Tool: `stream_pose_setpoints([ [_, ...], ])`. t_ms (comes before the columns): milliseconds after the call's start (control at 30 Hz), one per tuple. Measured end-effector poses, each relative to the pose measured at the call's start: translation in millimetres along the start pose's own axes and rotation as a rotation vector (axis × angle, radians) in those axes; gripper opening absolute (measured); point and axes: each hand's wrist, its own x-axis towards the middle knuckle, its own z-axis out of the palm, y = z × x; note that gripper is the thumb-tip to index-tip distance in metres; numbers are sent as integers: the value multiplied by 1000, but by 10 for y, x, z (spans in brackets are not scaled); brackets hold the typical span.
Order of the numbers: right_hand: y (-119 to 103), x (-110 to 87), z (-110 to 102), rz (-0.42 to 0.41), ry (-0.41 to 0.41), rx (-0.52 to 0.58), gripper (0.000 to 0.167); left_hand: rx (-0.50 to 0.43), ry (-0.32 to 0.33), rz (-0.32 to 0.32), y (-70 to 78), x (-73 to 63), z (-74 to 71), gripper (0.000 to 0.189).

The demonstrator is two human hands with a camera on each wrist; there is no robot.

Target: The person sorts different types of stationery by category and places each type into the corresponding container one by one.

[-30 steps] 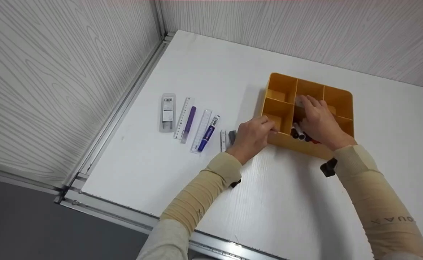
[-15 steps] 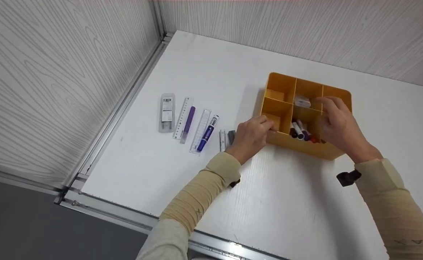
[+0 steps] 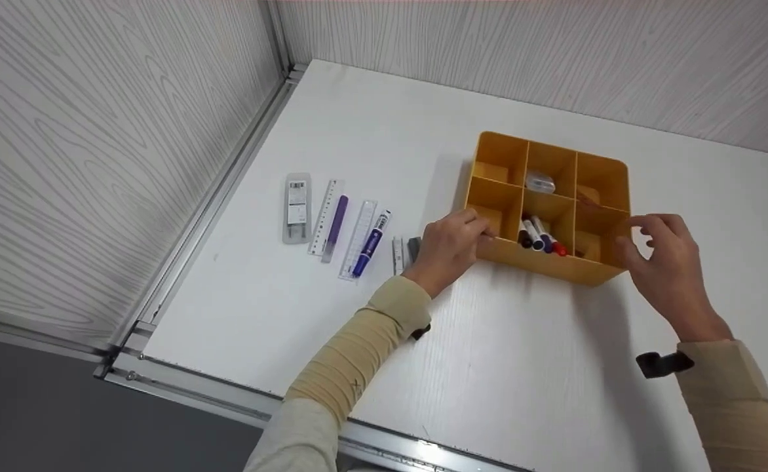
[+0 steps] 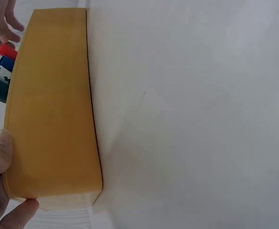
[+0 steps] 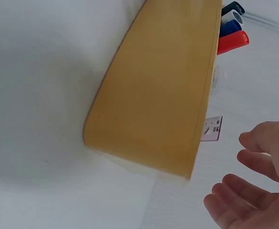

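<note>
A yellow divided organizer box (image 3: pixel 535 259) stands on the table with six compartments. My left hand (image 3: pixel 453 246) grips its front left corner, thumb (image 4: pixel 3 145) on the outer wall. Beside the right wall is my right hand (image 3: pixel 672 269), fingers loosely bent; in the right wrist view it holds nothing and stays apart from the box. Several markers (image 3: pixel 541 236), one with a red cap (image 5: pixel 233 42), lean in the front middle compartment. A clear rounded plastic piece (image 3: pixel 540 182) lies in the back middle one. A printed strip like a ruler end (image 5: pixel 212 129) shows above the rim.
Left of the box lie a clear case with a label (image 3: pixel 297 208), a ruler (image 3: pixel 325 216), a purple pen-like stick (image 3: pixel 337 223), another clear ruler (image 3: pixel 358 239) and a blue marker (image 3: pixel 369 246). A white strip (image 3: pixel 398 255) and grey block (image 3: pixel 414 248) sit by my left wrist.
My right hand has come out of the box and moved right to beside its right wall, uncovering the markers and the clear plastic piece. My left hand has kept its grip on the corner.
</note>
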Motion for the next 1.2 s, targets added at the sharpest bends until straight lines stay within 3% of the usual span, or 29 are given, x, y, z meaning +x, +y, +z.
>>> stream_pose_setpoints([
  [133, 128, -125, 24, 75, -30, 15, 30, 3, -4, -1, -5, -1, -2, 13],
  [433, 234, -263, 126, 72, -39, 121, 38, -17, 5, 0, -15, 8, 10, 10],
  [733, 271, -227, 79, 54, -30, -14, 37, -18, 2, -3, -10, 13, 3, 10],
  [900, 263, -216, 45, 123, -90, -7, 48, -9, 9, 4, -5, 7, 6, 14],
  [1200, 242, -192, 11, 175, -178, -18, 56, -6, 9, -8, 7, 16, 3, 14],
])
